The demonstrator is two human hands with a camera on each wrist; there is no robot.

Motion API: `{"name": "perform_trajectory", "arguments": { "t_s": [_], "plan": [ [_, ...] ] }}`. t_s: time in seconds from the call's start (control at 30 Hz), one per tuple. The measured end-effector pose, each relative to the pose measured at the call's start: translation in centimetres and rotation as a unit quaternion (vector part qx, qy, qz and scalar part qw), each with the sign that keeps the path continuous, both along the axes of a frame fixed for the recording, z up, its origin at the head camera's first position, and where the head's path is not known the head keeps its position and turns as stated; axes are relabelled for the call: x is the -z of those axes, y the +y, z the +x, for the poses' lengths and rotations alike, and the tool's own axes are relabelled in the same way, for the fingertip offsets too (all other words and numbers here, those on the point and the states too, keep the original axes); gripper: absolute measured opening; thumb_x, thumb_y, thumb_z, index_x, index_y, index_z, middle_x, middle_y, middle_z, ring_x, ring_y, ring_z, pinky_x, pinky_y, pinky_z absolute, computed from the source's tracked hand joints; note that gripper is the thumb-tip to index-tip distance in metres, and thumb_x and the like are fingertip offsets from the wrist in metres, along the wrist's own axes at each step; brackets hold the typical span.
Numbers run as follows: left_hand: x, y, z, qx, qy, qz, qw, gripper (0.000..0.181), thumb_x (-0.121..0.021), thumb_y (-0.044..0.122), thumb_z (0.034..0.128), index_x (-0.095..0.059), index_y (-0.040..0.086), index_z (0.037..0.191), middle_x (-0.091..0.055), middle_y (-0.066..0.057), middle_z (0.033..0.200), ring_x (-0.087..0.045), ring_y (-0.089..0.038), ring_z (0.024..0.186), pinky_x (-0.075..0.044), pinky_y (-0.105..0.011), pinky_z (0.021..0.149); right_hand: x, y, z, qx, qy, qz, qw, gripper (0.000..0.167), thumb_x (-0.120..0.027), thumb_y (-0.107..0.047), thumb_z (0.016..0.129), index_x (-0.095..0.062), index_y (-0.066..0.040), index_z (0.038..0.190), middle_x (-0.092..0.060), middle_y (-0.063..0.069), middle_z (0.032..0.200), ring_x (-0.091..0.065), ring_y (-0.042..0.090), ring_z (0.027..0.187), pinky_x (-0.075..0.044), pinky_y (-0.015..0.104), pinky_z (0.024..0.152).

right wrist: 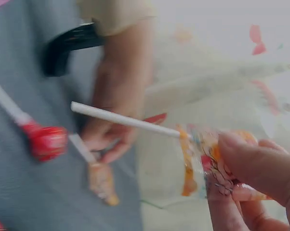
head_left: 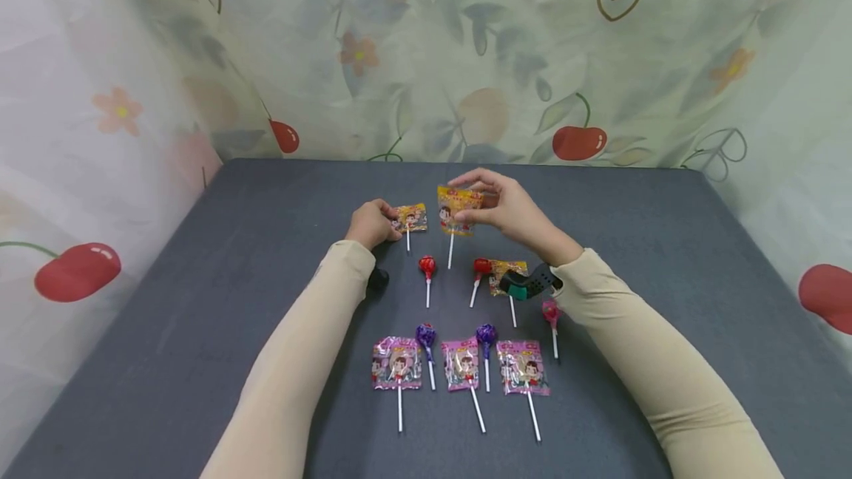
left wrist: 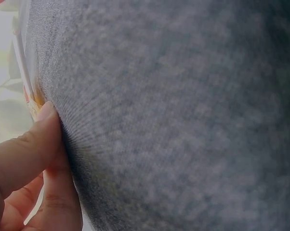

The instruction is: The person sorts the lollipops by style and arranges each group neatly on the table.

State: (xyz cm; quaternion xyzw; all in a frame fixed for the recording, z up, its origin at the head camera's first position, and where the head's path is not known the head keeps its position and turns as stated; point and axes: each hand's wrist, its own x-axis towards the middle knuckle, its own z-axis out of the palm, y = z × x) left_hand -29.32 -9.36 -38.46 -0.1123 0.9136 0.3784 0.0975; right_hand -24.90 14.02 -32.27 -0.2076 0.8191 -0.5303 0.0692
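My right hand (head_left: pixel 512 207) pinches a flat lollipop in an orange-and-clear wrapper (head_left: pixel 447 205) between thumb and fingers, off the table, stick pointing down in the head view. The right wrist view shows the thumb pressed on its printed wrapper (right wrist: pixel 214 166) and the white stick (right wrist: pixel 125 120) free. To the left, a second orange-wrapped lollipop (head_left: pixel 414 218) lies on the table. My left hand (head_left: pixel 370 225) pinches that wrapper's left edge; in the left wrist view, thumb and finger meet at the wrapper (left wrist: pixel 35 102), most of which is hidden.
Nearer me lie two red ball lollipops (head_left: pixel 427 266) (head_left: pixel 482 266), a third orange-wrapped lollipop (head_left: pixel 504 272) partly behind the right wrist strap (head_left: pixel 532 283), and a pink ball lollipop (head_left: pixel 550 310). The front row alternates pink-wrapped lollipops (head_left: pixel 461 364) and purple ball lollipops (head_left: pixel 487 333). A patterned curtain (head_left: pixel 426 58) borders the dark table (head_left: pixel 200 301).
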Motion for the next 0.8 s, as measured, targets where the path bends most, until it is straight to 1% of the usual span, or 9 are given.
{"name": "perform_trajectory", "arguments": {
  "t_s": [0.13, 0.17, 0.23, 0.3, 0.43, 0.53, 0.67, 0.73, 0.8],
  "plan": [
    [-0.1, -0.1, 0.2, 0.005, 0.008, -0.005, 0.9999, 0.037, -0.078, 0.003, 0.0785, -0.062, 0.007, 0.111, -0.061, -0.014, 0.117, -0.049, -0.023, 0.094, -0.041, -0.034, 0.084, -1.9, -0.3, -1.2, 0.032, -0.028, -0.064, 0.9971, 0.043, -0.072, -0.012, 0.086, -0.059, -0.015, 0.127, -0.06, 0.009, 0.121, -0.062, 0.024, 0.106, -0.055, 0.035, 0.078],
    [-0.1, -0.2, 0.2, 0.006, 0.01, -0.007, 0.9999, 0.037, -0.079, 0.003, 0.0784, -0.062, 0.007, 0.111, -0.061, -0.014, 0.117, -0.049, -0.023, 0.094, -0.041, -0.034, 0.084, -2.2, -0.4, -1.5, 0.035, -0.033, -0.076, 0.9959, 0.043, -0.072, -0.011, 0.087, -0.058, -0.014, 0.127, -0.061, 0.01, 0.116, -0.064, 0.024, 0.1, -0.056, 0.035, 0.076],
    [-0.1, -0.2, 0.2, 0.005, 0.008, -0.006, 0.9999, 0.037, -0.078, 0.003, 0.0787, -0.061, 0.007, 0.111, -0.061, -0.015, 0.118, -0.049, -0.024, 0.095, -0.041, -0.035, 0.084, -2.7, -0.7, -2.2, 0.04, -0.043, -0.094, 0.9939, 0.043, -0.071, -0.01, 0.087, -0.058, -0.013, 0.127, -0.061, 0.01, 0.109, -0.066, 0.024, 0.091, -0.057, 0.037, 0.072],
    [-0.1, -0.1, 0.2, 0.004, 0.007, -0.01, 0.9999, 0.037, -0.079, 0.004, 0.0789, -0.061, 0.007, 0.111, -0.061, -0.014, 0.118, -0.049, -0.024, 0.095, -0.041, -0.035, 0.085, -2.7, -1.0, -3.0, 0.046, -0.051, -0.094, 0.9932, 0.042, -0.072, -0.011, 0.086, -0.059, -0.013, 0.126, -0.061, 0.008, 0.106, -0.067, 0.021, 0.087, -0.057, 0.038, 0.071],
    [0.1, -0.1, 0.1, 0.004, 0.008, -0.016, 0.9998, 0.037, -0.079, 0.004, 0.0787, -0.061, 0.007, 0.111, -0.061, -0.013, 0.118, -0.049, -0.024, 0.095, -0.04, -0.034, 0.084, -1.7, -1.6, -4.5, 0.056, -0.068, -0.071, 0.9936, 0.042, -0.073, -0.013, 0.086, -0.059, -0.012, 0.126, -0.061, 0.008, 0.107, -0.067, 0.018, 0.085, -0.056, 0.039, 0.075],
    [0.2, -0.1, -0.1, 0.006, 0.007, -0.02, 0.9998, 0.037, -0.079, 0.004, 0.0787, -0.062, 0.007, 0.111, -0.061, -0.012, 0.119, -0.05, -0.023, 0.096, -0.04, -0.033, 0.086, -0.7, -2.0, -5.2, 0.068, -0.091, -0.06, 0.9917, 0.043, -0.071, -0.008, 0.087, -0.057, -0.009, 0.128, -0.058, 0.011, 0.118, -0.066, 0.017, 0.083, -0.056, 0.04, 0.077],
    [0.4, 0.0, -0.6, 0.002, -0.001, -0.019, 0.9998, 0.036, -0.08, 0.004, 0.0778, -0.062, 0.008, 0.109, -0.061, -0.011, 0.118, -0.051, -0.024, 0.099, -0.041, -0.035, 0.087, 1.0, -2.7, -5.9, 0.091, -0.131, -0.061, 0.9852, 0.048, -0.069, 0.001, 0.086, -0.055, -0.006, 0.131, -0.05, 0.015, 0.133, -0.064, 0.015, 0.08, -0.055, 0.04, 0.08],
    [0.6, 0.0, -0.8, -0.004, 0.003, -0.022, 0.9997, 0.035, -0.081, 0.004, 0.0755, -0.063, 0.009, 0.105, -0.062, -0.011, 0.114, -0.052, -0.024, 0.095, -0.043, -0.034, 0.083, 1.9, -3.1, -6.1, 0.106, -0.148, -0.056, 0.9817, 0.05, -0.07, 0.004, 0.084, -0.055, -0.005, 0.131, -0.049, 0.017, 0.133, -0.062, 0.014, 0.076, -0.055, 0.041, 0.082],
    [0.7, 0.0, -0.9, -0.005, 0.003, -0.024, 0.9997, 0.034, -0.082, 0.004, 0.0752, -0.063, 0.009, 0.103, -0.062, -0.011, 0.112, -0.052, -0.025, 0.094, -0.043, -0.035, 0.082, 2.8, -3.5, -6.3, 0.121, -0.158, -0.047, 0.9788, 0.051, -0.071, 0.006, 0.082, -0.055, -0.004, 0.13, -0.051, 0.016, 0.127, -0.061, 0.013, 0.072, -0.054, 0.042, 0.084]
  ]
}}
